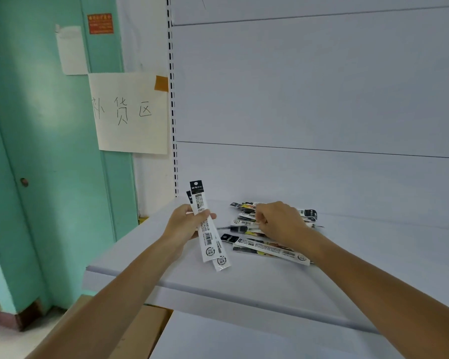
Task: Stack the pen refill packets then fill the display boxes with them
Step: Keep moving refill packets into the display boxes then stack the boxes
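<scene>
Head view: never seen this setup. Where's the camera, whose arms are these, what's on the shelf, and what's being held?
There is no machine here. A person works with bare hands, and the single picture comes from a wide-angle camera worn on their head, looking forward and down. The left hand grips at least two pen refill packets, slightly fanned, above the white shelf. The right hand reaches into the loose pile of packets lying on that shelf. Its fingers curl onto the pile, but whether they already pinch a packet cannot be told. No display boxes are in view. A handwritten paper sign hangs on the wall to the left.
</scene>
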A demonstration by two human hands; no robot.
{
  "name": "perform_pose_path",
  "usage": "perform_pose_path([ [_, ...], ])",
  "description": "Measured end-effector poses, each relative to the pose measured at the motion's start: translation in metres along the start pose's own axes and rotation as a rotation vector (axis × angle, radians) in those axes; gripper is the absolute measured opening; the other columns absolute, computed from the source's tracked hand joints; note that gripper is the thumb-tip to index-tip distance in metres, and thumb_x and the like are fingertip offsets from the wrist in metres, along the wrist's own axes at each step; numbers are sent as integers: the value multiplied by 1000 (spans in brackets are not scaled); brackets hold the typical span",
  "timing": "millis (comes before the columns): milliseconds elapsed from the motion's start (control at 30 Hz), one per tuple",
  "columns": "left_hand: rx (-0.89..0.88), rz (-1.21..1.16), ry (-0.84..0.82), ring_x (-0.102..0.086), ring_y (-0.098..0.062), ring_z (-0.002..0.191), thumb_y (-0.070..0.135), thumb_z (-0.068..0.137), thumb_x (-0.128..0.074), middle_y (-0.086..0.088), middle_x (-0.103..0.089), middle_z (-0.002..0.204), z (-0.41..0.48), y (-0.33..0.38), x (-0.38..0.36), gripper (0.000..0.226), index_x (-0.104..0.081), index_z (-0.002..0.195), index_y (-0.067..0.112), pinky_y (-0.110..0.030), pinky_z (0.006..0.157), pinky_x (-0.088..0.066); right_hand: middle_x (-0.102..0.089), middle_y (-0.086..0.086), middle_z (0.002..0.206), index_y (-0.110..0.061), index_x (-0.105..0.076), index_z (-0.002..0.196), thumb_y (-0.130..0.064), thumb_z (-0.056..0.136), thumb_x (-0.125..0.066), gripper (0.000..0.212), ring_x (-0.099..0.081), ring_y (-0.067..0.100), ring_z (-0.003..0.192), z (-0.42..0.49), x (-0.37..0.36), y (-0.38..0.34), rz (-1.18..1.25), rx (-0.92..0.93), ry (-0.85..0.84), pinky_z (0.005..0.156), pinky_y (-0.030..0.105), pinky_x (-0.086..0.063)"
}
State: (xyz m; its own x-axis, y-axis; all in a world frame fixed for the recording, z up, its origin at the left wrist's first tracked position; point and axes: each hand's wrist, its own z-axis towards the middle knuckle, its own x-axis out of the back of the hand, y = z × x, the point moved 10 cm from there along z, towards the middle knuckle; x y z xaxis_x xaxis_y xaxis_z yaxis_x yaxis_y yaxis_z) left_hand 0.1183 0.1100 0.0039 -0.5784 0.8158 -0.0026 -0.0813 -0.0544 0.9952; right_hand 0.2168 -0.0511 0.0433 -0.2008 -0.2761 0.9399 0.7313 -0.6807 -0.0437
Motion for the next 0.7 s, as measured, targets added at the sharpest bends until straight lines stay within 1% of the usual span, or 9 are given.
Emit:
perform_pose_path([
  [100,10,21,-7,-63,-12,79,14,92,-55,3,-71,89,-1,-6,-5,11,-53,101,8,-27,71,-51,-64,0,93,-10,-64,103,-4,86,-47,25,-59,18,80,0,-6,-2,0,-9,-24,68,30,-44],
  [167,-14,43,5,-64,-11,79,17,91,-58,4,-72,92,-2,-7,-4,11,-56,99,10,-27,71,-51,-64,-6,82,-15,-72,92,-15,87,-59,15,-51,6,60,1,-8,4,164,-66,-36,59,23,-41],
  [233,-58,78,25,-66,-11,84,21,89,-60,5,-72,93,-2,-4,-3,6,-60,93,16,-25,69,-51,-69,-5,82,-16,-75,86,-21,85,-66,10,-49,3,53,-1,2,11,389,-134,38,56,21,-44],
  [333,-74,94,28,-68,-14,84,22,87,-63,2,-73,91,-4,-3,-9,5,-64,88,17,-25,67,-53,-64,-6,82,-13,-74,89,-23,87,-64,14,-60,13,70,-6,24,2,418,-105,194,67,26,-49],
  [433,-62,58,11,-68,-18,78,20,85,-67,-6,-72,89,-5,-3,-24,8,-64,86,13,-24,60,-56,-56,-5,81,-14,-73,93,-27,89,-61,19,-55,14,71,-11,34,-28,356,-9,250,59,21,-41],
  [500,-67,47,-12,-69,-18,77,19,83,-68,-9,-72,89,-6,-2,-33,13,-65,90,9,-24,60,-57,-56,0,93,-11,-69,97,-28,93,-52,24,-57,18,80,-11,29,-44,181,37,229,61,25,-40],
  [567,-67,51,-17,-69,-19,78,17,83,-68,-10,-71,90,-8,-2,-37,16,-65,94,6,-26,62,-58,-55,6,103,-8,-62,102,-19,95,-44,22,-59,25,91,-13,21,-52,-33,63,190,64,29,-37],
  [633,-53,42,-10,-69,-19,77,15,83,-68,-11,-71,91,-10,-2,-36,18,-64,97,4,-27,62,-58,-57,7,105,-8,-60,101,-14,94,-45,18,-60,27,93,-14,16,-42,-87,-2,174,64,30,-36],
  [700,-25,8,-20,-68,-17,75,16,83,-68,-12,-71,93,-10,-5,-34,22,-63,99,2,-24,57,-57,-58,3,96,-10,-61,93,-23,93,-52,16,-58,25,84,-16,19,-25,36,-123,194,64,29,-38],
])
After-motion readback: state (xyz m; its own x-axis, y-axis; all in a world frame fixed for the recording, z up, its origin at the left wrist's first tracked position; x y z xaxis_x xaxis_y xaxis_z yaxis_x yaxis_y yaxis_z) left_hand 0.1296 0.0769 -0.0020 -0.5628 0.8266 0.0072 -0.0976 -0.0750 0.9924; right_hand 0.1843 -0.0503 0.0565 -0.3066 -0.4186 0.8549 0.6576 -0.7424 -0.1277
